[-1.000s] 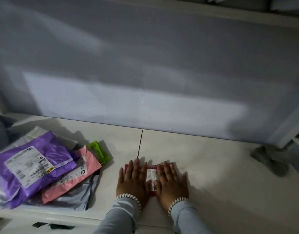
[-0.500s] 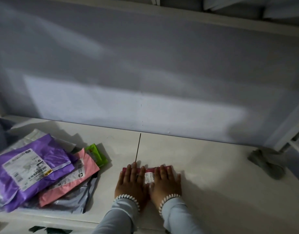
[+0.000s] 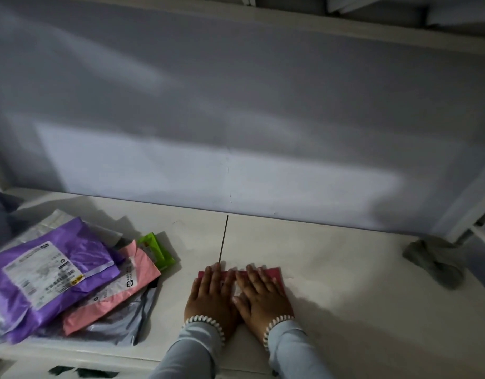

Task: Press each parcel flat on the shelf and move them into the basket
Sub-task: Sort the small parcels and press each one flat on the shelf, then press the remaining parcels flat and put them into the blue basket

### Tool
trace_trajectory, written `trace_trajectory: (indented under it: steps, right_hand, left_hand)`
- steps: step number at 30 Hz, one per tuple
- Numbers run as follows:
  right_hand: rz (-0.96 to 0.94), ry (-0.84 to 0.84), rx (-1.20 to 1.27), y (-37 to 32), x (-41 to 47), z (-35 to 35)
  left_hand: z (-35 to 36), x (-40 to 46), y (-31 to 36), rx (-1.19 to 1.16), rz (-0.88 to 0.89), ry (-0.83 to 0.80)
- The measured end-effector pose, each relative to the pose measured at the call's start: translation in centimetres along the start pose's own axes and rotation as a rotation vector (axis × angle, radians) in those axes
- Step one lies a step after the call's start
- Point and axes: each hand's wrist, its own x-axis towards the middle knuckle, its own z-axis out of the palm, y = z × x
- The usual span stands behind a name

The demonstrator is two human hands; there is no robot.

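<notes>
The white shelf (image 3: pixel 331 269) carried everything, its panel seam running from the back edge toward the front. At the left front corner lay a loose heap of mailers, apparently waiting their turn: a purple parcel (image 3: pixel 50 272) with a white label on top, a pink parcel (image 3: pixel 118 291) under it, a grey parcel (image 3: pixel 126 321) at the bottom and a green packet (image 3: pixel 156 250) poking out behind. A grey crumpled cloth (image 3: pixel 435 265) sat near the right back corner, well apart from the work.

Near the front edge, on the seam, lay the small red parcel (image 3: pixel 274 273), almost wholly covered. The left hand (image 3: pixel 211 294) and the right hand (image 3: pixel 260 294) lay side by side on it, palms down, fingers straight and together, grasping nothing; this looked like pressing it flat. No basket was in view.

Compared with a second before, the hands had drawn closer together, so that less of the parcel's white label showed between them, and only its far edge and right corner remained uncovered. The heap at the left was unchanged.
</notes>
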Motion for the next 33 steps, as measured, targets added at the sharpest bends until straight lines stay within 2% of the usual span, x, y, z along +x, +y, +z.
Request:
trace_trajectory:
  steps: [4,10,13,15,19,21,24,28,30,32,33]
  right_hand:
    - [0.053,0.017,0.036,1.0,-0.8,-0.5]
    - [0.015,0.008,0.012,2.1,-0.7,-0.4]
    - [0.040,0.027,0.038,2.0,-0.8,-0.2]
    - [0.023,0.099,0.032,2.0,-0.7,-0.4]
    - [0.019,0.146,0.110,2.6,-1.9,-0.3]
    - [0.101,0.231,0.209,2.9,-2.4,-0.7]
    - [0.301,0.216,0.308,2.9,-2.3,-1.0]
    - [0.268,0.256,0.448,3.2,-2.2,-0.7]
    - [0.298,0.237,0.763,2.9,-2.6,-1.2]
    - [0.364,0.226,1.148,2.6,-3.1,-2.2]
    - [0.386,0.219,1.279,2.4,-3.3,-2.8]
  left_hand:
    - [0.4,0.1,-0.2,-0.003,0.019,0.006]
    - [0.4,0.1,-0.4,-0.041,0.013,0.008]
    - [0.2,0.0,-0.4,-0.040,-0.015,-0.024]
    - [0.3,0.1,-0.4,-0.061,-0.032,-0.037]
    - [-0.3,-0.9,0.3,-0.131,-0.168,-0.042]
    - [-0.9,-1.6,0.9,-0.269,-0.277,-0.002]
    - [-2.2,-2.9,1.3,-0.532,-0.479,0.109]
    - [-3.4,-3.2,0.7,-1.021,-0.704,0.132]
    - [-4.4,-3.9,0.6,-1.302,-0.657,0.118]
    - [-5.4,-5.3,0.1,-1.382,-0.492,0.186]
    - [-5.6,-6.0,-0.3,-1.426,-0.467,0.214]
